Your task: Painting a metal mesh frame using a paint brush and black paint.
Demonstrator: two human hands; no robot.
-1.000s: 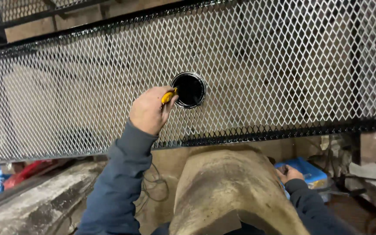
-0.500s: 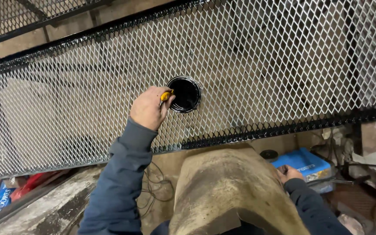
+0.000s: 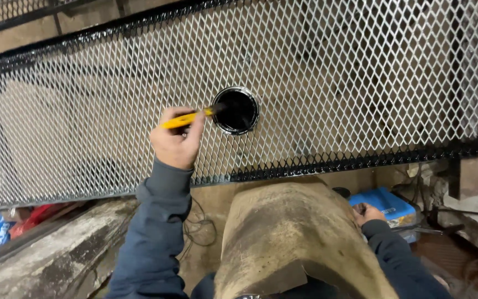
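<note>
Now fingers (image 3: 186, 119) pinch brush (image 3: 186, 118).

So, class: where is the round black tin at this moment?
In the head view, the round black tin sits on the metal mesh panel, centre frame, just right of the left hand holding the yellow-handled brush.

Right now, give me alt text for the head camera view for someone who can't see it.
The left hand dips a yellow-handled brush into a can of black paint sitting on a metal mesh panel. The right hand rests by a blue box below, beside a tan-clad knee.
</note>
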